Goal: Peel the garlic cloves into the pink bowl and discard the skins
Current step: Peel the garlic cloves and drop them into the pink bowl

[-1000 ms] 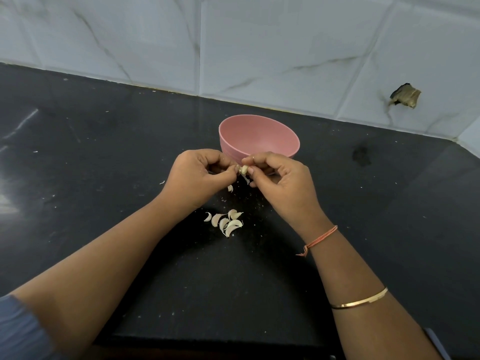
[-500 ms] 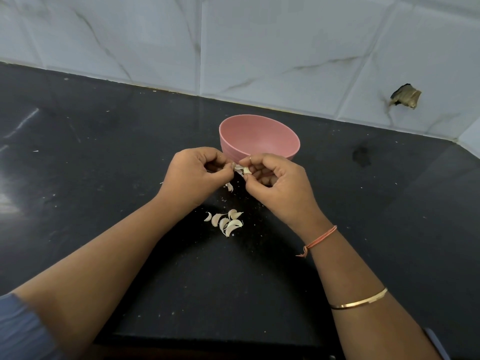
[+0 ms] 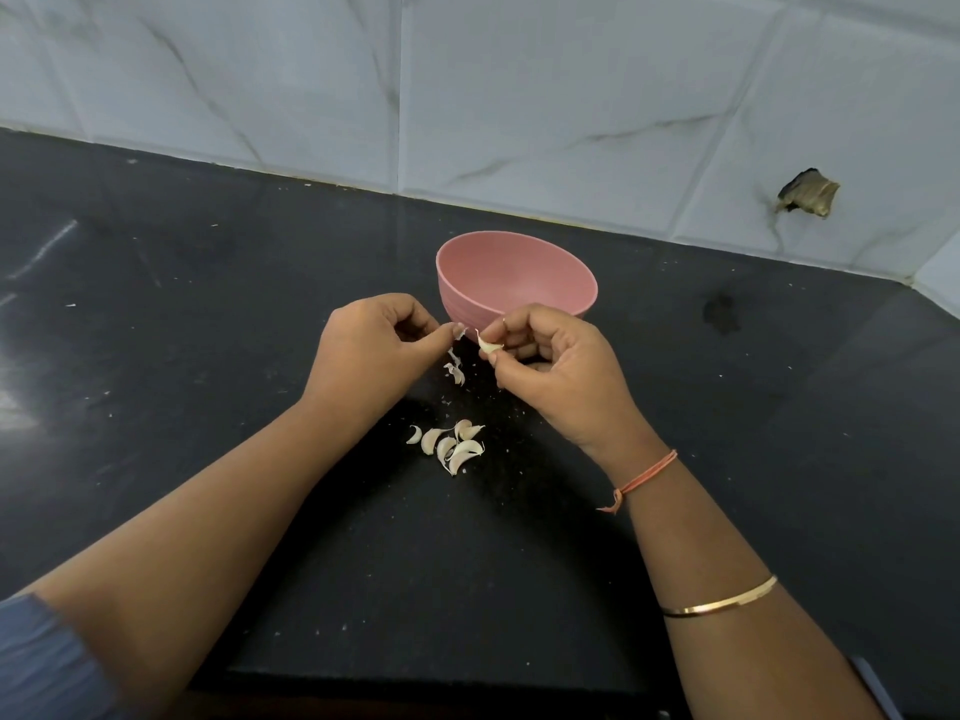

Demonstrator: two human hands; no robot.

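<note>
A pink bowl [image 3: 514,275] stands on the black counter [image 3: 208,314] just behind my hands; nothing shows inside it. My right hand [image 3: 558,374] pinches a small garlic clove [image 3: 488,346] between thumb and fingers, in front of the bowl's near wall. My left hand [image 3: 371,350] pinches a thin scrap of skin [image 3: 460,333] at its fingertips, a short gap from the clove. Bits of torn skin [image 3: 454,371] lie on the counter below the hands. A little pile of several unpeeled cloves [image 3: 451,445] lies nearer to me, between my forearms.
A white marbled tile wall [image 3: 467,96] runs behind the counter, with a broken hole [image 3: 805,192] at the right. Small skin flecks are scattered over the counter. The counter's front edge [image 3: 415,683] is close to my body.
My hands were joined on the clove and have drawn slightly apart. The left hand has pulled a scrap of skin off; the right keeps the clove.
</note>
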